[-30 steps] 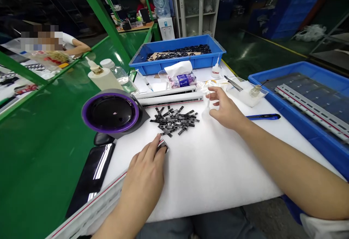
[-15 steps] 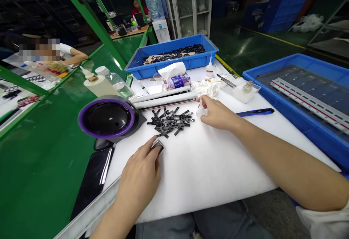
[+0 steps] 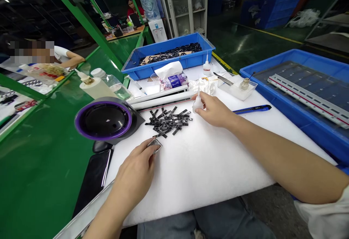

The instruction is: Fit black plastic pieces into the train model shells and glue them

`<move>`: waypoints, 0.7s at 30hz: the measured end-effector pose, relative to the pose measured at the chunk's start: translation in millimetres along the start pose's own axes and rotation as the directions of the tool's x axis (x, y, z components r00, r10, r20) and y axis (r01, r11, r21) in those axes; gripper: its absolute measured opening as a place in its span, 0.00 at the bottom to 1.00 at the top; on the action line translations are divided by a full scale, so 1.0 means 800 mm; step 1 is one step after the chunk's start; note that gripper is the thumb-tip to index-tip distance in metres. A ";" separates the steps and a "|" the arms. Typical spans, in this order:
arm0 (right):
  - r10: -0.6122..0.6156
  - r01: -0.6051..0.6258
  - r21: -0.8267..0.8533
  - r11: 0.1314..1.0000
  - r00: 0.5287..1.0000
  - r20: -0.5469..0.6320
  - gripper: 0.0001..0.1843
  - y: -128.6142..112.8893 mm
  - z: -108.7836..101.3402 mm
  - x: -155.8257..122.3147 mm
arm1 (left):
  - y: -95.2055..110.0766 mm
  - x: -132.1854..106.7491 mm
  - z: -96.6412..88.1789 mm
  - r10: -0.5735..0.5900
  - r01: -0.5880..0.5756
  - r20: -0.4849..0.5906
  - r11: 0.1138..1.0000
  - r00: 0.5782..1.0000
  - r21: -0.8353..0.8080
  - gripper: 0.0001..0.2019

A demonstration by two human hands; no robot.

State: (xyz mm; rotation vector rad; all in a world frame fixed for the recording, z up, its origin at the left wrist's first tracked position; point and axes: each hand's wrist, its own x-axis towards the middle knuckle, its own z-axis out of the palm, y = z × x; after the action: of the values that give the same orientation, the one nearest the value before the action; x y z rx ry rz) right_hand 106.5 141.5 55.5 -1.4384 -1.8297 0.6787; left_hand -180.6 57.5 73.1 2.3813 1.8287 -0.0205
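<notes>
The right hand (image 3: 214, 110) has lifted a small white squeeze bottle (image 3: 197, 104) off the foam and pinches it upright between thumb and fingers, its thin nozzle pointing up. The left hand (image 3: 133, 173) clasps a small metal-rimmed part (image 3: 155, 145) just beside a loose pile of black clips (image 3: 169, 120) on white foam (image 3: 196, 166). The bottle is now just right of the pile, near a white rail (image 3: 160, 99). A craft knife (image 3: 252, 109) lies right of the hand; a blue tray (image 3: 163, 59) of clips sits beyond.
</notes>
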 end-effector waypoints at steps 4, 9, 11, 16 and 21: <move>-0.077 0.035 0.420 0.907 0.994 0.083 0.25 -0.001 0.006 0.000 | 0.004 -0.010 0.003 0.116 -0.114 -0.042 0.993 0.992 0.045 0.20; -0.109 -0.090 0.773 0.628 0.973 0.202 0.27 -0.013 0.010 -0.001 | 0.006 -0.019 0.008 0.264 -0.247 -0.085 0.954 0.961 0.169 0.19; -0.078 -0.169 0.827 0.536 0.965 0.249 0.23 -0.021 0.007 -0.004 | 0.004 -0.020 0.007 0.286 -0.268 -0.091 0.948 0.954 0.169 0.18; -0.008 -0.269 0.862 0.429 0.953 0.301 0.17 -0.034 -0.001 -0.010 | 0.000 -0.021 0.010 0.288 -0.275 -0.157 0.956 0.945 0.096 0.16; 0.042 -0.305 0.858 0.414 0.948 0.317 0.16 -0.025 0.001 -0.013 | 0.009 -0.029 0.024 0.266 -0.241 -0.215 0.961 0.940 0.135 0.14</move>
State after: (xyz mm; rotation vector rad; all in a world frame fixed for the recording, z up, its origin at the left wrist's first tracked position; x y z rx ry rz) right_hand 95.7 126.2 68.1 -0.7754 -1.0621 1.7108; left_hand -178.0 31.4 57.4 2.7825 1.6264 0.2000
